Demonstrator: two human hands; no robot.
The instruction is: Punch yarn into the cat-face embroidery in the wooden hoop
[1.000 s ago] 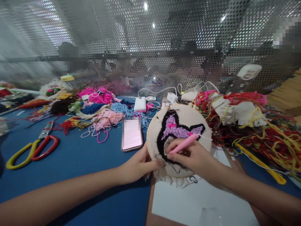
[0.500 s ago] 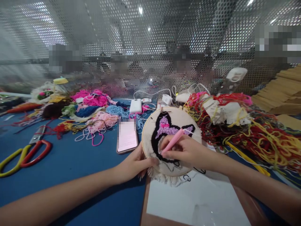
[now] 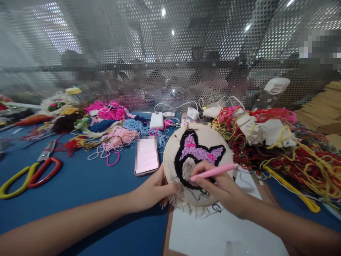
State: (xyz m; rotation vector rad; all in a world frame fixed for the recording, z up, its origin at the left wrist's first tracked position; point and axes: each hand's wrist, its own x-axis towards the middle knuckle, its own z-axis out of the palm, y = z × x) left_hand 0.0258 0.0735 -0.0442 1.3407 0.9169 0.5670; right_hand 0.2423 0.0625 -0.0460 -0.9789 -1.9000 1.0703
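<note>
My left hand (image 3: pixel 156 190) grips the lower left edge of a round embroidery hoop (image 3: pixel 170 142), its thumb on the front of the cloth. On the cream cloth is a black-outlined shape filled with purple and pink loops (image 3: pixel 199 153), with a grey-white patch lower down. Closed round a pink punch pen (image 3: pixel 213 172), my right hand (image 3: pixel 221 185) holds its tip at the lower part of the shape. The pen slants up to the right. A cream fringe (image 3: pixel 191 209) hangs below the hoop.
White paper (image 3: pixel 226 231) lies beneath the hoop. A phone (image 3: pixel 147 156) and scissors (image 3: pixel 32 174) lie to the left. Yarn piles (image 3: pixel 114 112) line the back; more yarn (image 3: pixel 301 167) and a yellow tool (image 3: pixel 293 188) are at right. Behind stands a perforated metal screen (image 3: pixel 149 42).
The pink pen has tilted down to a flatter slant, and my right hand has dropped slightly, uncovering more of the purple and pink loops. The whole view has shifted slightly.
</note>
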